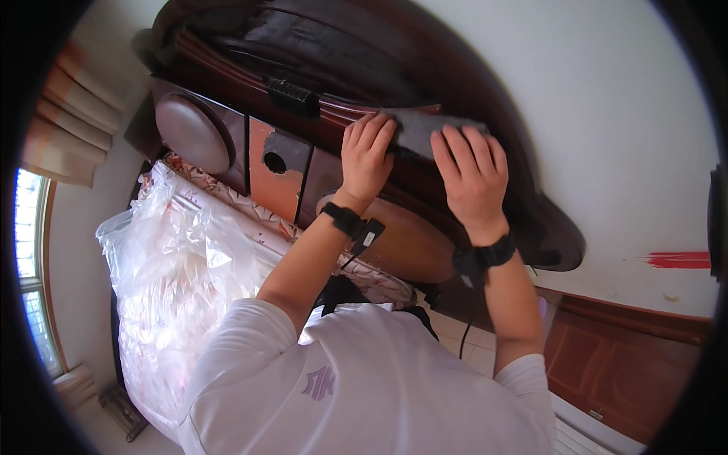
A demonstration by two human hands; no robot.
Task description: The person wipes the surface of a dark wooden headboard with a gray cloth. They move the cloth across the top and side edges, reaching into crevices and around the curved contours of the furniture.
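A dark grey cloth [421, 133] is stretched between my two hands against the dark, glossy wooden headboard [447, 53]. My left hand [367, 161] has its fingers curled over the cloth's left end. The cloth's right end is under my right hand [474, 178], whose fingers are bent down onto it. The palms and the underside of the cloth are hidden. Black bands with small devices and cables circle both wrists.
Below the headboard are a round padded panel [193, 133], an orange-brown panel [277, 168] with a dark hole, and a tan oval panel [406, 239]. Bedding in clear plastic [182, 288] lies to the left. A brown door [607, 364] stands at lower right.
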